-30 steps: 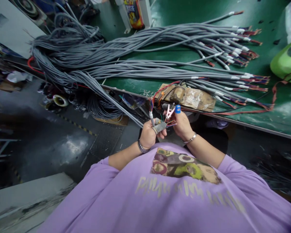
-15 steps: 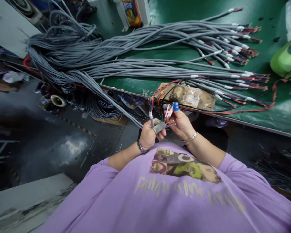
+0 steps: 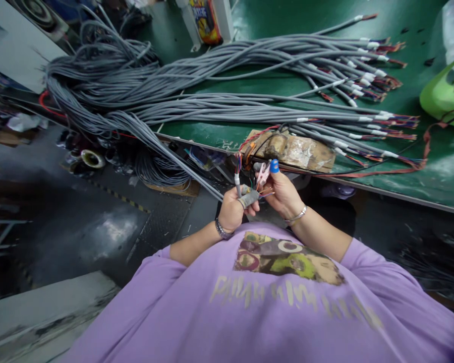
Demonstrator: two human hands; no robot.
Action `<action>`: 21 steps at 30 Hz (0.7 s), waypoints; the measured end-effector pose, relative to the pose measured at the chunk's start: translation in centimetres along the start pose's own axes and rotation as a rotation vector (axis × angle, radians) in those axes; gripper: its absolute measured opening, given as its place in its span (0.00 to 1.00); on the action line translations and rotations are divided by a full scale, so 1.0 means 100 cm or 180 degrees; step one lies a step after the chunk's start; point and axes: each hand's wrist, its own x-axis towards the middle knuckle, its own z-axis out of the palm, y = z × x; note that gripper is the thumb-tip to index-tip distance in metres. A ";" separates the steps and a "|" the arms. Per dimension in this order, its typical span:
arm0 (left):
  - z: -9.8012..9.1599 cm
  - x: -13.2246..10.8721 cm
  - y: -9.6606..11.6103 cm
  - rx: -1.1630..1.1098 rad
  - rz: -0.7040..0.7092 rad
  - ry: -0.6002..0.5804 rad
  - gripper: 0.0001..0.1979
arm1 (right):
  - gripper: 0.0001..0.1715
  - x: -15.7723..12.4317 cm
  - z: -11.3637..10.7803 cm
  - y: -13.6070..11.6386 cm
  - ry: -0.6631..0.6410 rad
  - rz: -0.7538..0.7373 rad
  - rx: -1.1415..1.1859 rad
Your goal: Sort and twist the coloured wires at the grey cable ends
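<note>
My left hand [image 3: 231,214] is closed around a grey cable [image 3: 238,189], whose upright end has a white band and a tuft of coloured wires [image 3: 238,162]. Grey wrapping [image 3: 248,198] covers its thumb. Thin bared wires [image 3: 267,192] stick out past that thumb toward my right hand [image 3: 284,195]. Between the fingers of my right hand is a small pink clip-like tool [image 3: 263,174]; its exact kind is unclear. A blue finger cot [image 3: 274,166] sits on the right thumb. Both hands are close together, just in front of the bench edge.
Grey cables [image 3: 212,108] with stripped, coloured ends lie in long bundles across the green bench [image 3: 287,20]. A worn wooden block [image 3: 306,152] sits at its front edge, just beyond my hands. A green basket [image 3: 444,96] stands at the right. Coiled cable [image 3: 161,169] lies below.
The view has shifted very slightly. Both hands keep the same hold and nearly the same position.
</note>
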 end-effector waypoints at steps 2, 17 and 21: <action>0.000 0.000 0.000 0.0002 -0.0003 0.0007 0.19 | 0.32 0.000 0.000 0.000 0.0004 0.0010 0.0095; 0.000 -0.002 -0.002 0.0029 0.0130 0.0083 0.20 | 0.33 -0.001 0.000 0.000 -0.0070 -0.0056 0.0043; -0.001 -0.008 -0.005 0.0081 0.0235 0.0017 0.21 | 0.33 -0.001 0.000 -0.001 -0.0070 0.0056 -0.0012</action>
